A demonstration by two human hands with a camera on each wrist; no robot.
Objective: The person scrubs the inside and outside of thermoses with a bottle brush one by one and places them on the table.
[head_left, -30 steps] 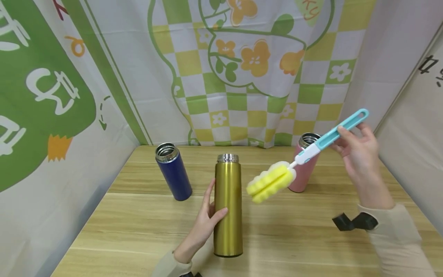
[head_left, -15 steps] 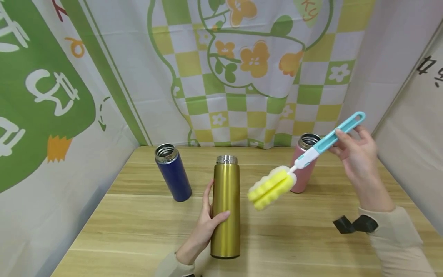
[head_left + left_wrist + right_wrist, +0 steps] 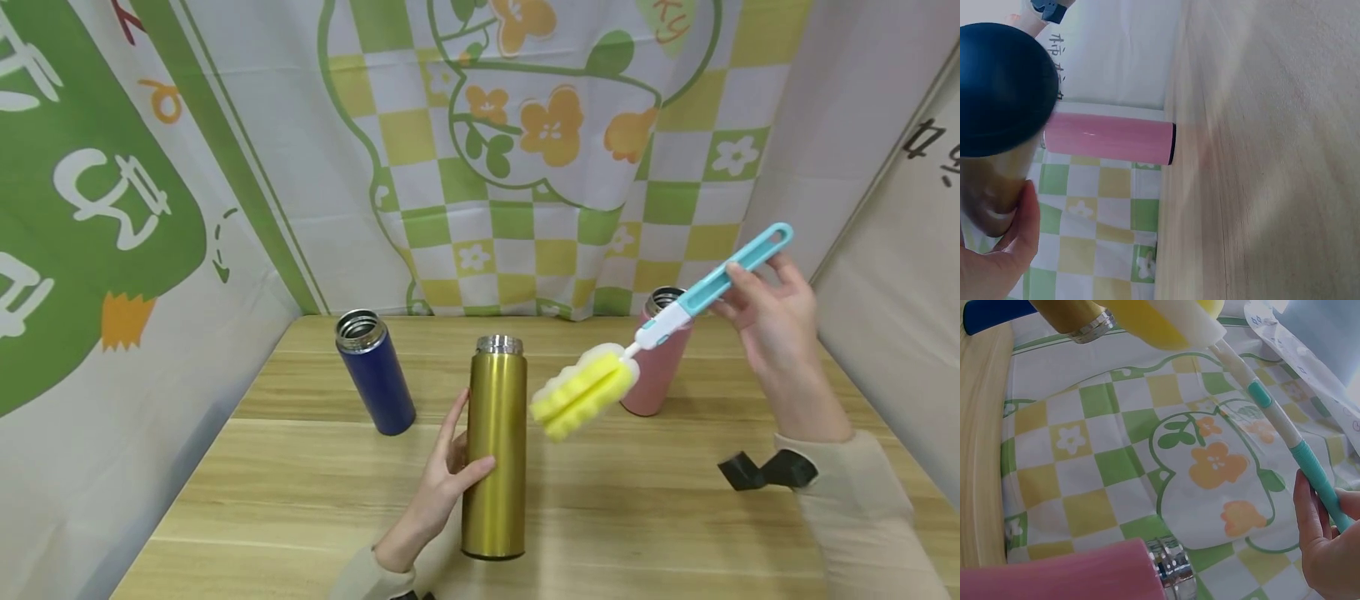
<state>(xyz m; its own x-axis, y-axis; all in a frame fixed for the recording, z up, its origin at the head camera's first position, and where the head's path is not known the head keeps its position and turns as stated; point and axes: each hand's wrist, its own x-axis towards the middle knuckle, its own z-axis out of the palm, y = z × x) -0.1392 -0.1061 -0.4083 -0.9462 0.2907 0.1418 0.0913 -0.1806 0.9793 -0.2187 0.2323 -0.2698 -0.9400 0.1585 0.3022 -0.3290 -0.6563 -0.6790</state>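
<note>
My left hand [image 3: 435, 483] grips a gold thermos bottle [image 3: 506, 450] from its left side. The bottle is upright with its steel mouth uncovered. In the left wrist view the dark base of the gold bottle [image 3: 1004, 87] shows, raised off the table. On the right, my right hand [image 3: 783, 342] pinches the turquoise handle of a bottle brush [image 3: 708, 287]. Its yellow and white sponge head [image 3: 585, 392] points down and left, just right of the gold bottle and apart from it. The right wrist view shows fingers and thumb on the brush handle [image 3: 1316, 465].
A blue thermos bottle [image 3: 378, 379] stands without a lid at the back left. Behind the brush a pink thermos bottle [image 3: 656, 375], also lidless, stands at the back right. Both are on the wooden table [image 3: 285, 492]. A checkered curtain [image 3: 517, 250] hangs along the table's back edge.
The brush and right hand have dipped a little, then risen again. The gold bottle and left hand have shifted slightly left, then back right. The blue and pink bottles stay put.
</note>
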